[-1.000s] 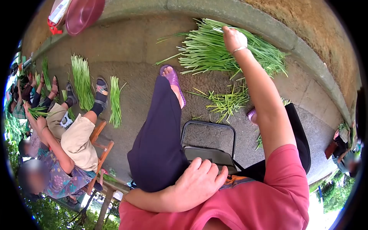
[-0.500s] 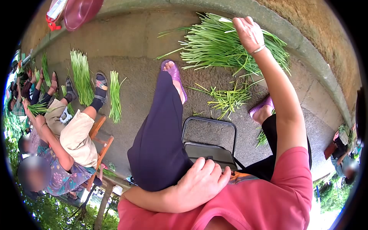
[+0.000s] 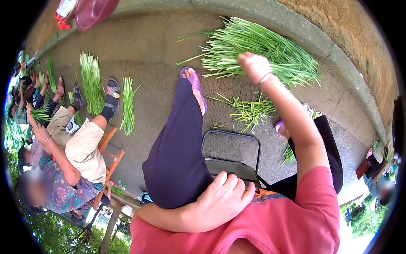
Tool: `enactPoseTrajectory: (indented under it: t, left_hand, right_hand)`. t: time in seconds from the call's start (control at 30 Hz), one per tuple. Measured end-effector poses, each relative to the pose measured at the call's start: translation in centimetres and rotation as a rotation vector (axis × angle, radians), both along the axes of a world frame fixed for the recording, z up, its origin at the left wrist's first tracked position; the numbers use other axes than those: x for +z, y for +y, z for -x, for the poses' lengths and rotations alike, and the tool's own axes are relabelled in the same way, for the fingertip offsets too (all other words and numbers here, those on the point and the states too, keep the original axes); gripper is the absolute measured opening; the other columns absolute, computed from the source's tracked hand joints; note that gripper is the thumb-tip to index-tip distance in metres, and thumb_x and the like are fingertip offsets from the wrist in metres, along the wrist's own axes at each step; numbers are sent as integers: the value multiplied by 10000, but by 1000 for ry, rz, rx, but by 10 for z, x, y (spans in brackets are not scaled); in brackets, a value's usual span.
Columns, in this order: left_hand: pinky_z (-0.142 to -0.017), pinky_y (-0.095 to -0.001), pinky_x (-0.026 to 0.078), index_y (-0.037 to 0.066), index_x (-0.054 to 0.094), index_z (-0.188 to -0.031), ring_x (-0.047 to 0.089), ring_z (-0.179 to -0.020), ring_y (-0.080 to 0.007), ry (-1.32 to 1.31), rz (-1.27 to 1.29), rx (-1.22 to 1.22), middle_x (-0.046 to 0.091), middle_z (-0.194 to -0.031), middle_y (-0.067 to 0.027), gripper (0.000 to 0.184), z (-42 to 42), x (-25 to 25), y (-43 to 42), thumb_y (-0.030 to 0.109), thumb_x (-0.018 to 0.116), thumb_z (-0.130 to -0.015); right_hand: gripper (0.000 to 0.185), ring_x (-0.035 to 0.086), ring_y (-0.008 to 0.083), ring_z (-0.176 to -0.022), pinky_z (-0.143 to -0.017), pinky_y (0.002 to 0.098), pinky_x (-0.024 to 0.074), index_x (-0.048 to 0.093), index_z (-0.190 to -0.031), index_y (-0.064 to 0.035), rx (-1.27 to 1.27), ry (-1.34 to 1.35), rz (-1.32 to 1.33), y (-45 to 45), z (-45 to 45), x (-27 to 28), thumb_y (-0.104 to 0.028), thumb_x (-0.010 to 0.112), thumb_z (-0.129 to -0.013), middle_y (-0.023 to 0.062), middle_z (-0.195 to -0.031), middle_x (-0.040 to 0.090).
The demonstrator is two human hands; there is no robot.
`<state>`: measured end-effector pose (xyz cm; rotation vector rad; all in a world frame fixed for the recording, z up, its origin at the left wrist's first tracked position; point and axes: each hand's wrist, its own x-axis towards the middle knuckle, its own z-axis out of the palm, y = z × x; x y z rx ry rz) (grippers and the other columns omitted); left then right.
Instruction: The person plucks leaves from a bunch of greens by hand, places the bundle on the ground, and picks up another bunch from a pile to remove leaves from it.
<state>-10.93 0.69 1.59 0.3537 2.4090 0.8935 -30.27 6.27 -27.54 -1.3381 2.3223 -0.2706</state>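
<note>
Right hand (image 3: 256, 68): raised over the near side of the big pile of long green stalks (image 3: 270, 46), which lies on the pavement (image 3: 156, 91) out in front of you, right of your left purple sandal (image 3: 197, 86). Fingers look bent and bunched, but motion blur; can't tell how far open, whether they grip a stalk or whether they touch the pile. Most of the pile lies beyond the fingers and off to their right. Its long axis slants across your front, left ends farther out, right ends nearer you. The right hand is much nearer; its forearm comes in from your right, crossing the stalks' line.

Left hand (image 3: 224, 201): back in your lap, at the waist, well apart from the pile. Fingers loosely curled, slightly apart, nothing seen in them; palm side hidden. Loose heap of short yellow-green scraps (image 3: 253, 111) sits between the pile and the black metal frame (image 3: 230, 132).
</note>
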Motion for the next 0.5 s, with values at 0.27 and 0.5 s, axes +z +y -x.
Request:
enactPoseTrajectory:
  t: [0.27,0.5]
  left_hand:
    - [-640,-276,362,62,577,-1006,466,-710,-156,-3,-20,7,477,-733,-34,303,1,-3,0,139,497,-724]
    - [-696,-288,369,55,564,-1038,480,-763,-174,-74,-2,-46,511,-755,-46,316,5,-2,0,147,486,-746]
  right_hand:
    - [381,553,228,-888,-664,361,495,480,-1110,-64,14,38,85,-17,-61,-90,-49,521,-731,90,-1062,514]
    - [301,557,192,-837,-656,353,425,496,-1082,-88,72,211,-129,-27,-75,-97,-163,479,-791,79,-1013,525]
